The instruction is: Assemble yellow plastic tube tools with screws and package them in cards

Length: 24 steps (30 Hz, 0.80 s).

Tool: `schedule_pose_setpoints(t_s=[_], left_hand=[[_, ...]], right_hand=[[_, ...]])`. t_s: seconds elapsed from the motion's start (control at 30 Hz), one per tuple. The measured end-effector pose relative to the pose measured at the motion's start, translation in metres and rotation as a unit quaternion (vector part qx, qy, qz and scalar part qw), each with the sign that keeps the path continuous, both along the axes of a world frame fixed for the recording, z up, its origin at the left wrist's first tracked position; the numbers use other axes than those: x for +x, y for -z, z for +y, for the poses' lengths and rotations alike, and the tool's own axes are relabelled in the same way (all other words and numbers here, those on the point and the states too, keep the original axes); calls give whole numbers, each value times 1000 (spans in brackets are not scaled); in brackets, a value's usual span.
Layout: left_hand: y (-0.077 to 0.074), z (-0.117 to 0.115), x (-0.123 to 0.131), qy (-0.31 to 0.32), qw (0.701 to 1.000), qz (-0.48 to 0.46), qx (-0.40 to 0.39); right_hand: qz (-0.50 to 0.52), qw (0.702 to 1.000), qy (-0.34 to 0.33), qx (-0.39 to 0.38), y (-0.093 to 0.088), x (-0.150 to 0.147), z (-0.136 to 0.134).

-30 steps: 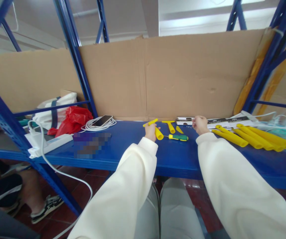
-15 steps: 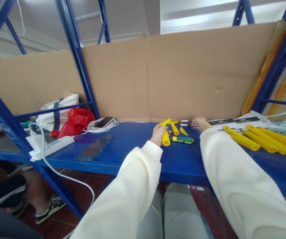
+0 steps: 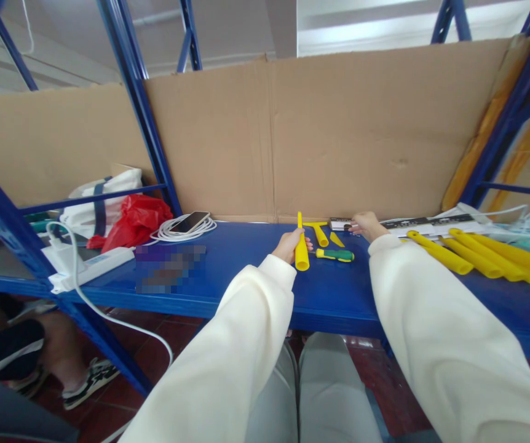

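My left hand [image 3: 289, 246] is closed around a yellow plastic handle [image 3: 302, 255], its hollow round end facing me and its narrow head pointing up and away. At the back of the blue shelf, my right hand [image 3: 367, 225] has its fingers bent together beside a small black-and-white box [image 3: 339, 224]. Something dark shows at those fingertips, too small to name. Between the hands lie a yellow T-shaped handle [image 3: 321, 236], a small flat yellow piece [image 3: 337, 240] and a green-and-yellow screwdriver [image 3: 336, 255], whose tip end reaches close to my left fingers.
Several yellow handles [image 3: 484, 264] lie at the right, before a long white-and-black strip [image 3: 424, 225]. Leftward are a phone [image 3: 191, 222] on a coiled white cable [image 3: 166, 232], a red bag [image 3: 138, 218] and a power strip [image 3: 94, 267]. Cardboard [image 3: 361, 135] walls the back. Another person's leg shows lower left.
My left hand has turned the yellow handle, so its head now shows edge-on. The right hand stays by the small box with its fingers slightly shifted. The whole view has moved a little.
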<state>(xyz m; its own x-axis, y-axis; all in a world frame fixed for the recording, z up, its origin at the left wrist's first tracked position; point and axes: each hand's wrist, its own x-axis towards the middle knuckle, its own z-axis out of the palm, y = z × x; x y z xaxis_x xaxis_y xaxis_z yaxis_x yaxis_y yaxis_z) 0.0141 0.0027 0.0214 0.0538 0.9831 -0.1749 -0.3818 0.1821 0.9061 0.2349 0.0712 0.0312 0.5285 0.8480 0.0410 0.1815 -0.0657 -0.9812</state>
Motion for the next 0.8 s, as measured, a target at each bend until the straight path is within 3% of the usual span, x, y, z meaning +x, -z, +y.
schedule_pose_setpoints(t_s=[0.1, 0.2, 0.37, 0.5, 0.63, 0.8], left_hand=[[1, 4, -7, -5, 999, 33, -1], [0, 5, -17, 13, 995, 102, 1], [-4, 3, -31, 47, 975, 216, -5], [-5, 2, -35, 54, 966, 251, -4], [-2, 4, -35, 74, 954, 291, 7], [2, 11, -34, 74, 941, 329, 20]], right_hand=[[-66, 997, -7, 28, -10, -6, -10], [-217, 973, -75, -13, -23, -13, -24], [-447, 849, -247, -139, -34, -23, -54], [-522, 777, -328, -129, -24, -29, -71], [-567, 750, -315, -134, -11, -38, -79], [-610, 750, -246, -68, -4, -38, -80]])
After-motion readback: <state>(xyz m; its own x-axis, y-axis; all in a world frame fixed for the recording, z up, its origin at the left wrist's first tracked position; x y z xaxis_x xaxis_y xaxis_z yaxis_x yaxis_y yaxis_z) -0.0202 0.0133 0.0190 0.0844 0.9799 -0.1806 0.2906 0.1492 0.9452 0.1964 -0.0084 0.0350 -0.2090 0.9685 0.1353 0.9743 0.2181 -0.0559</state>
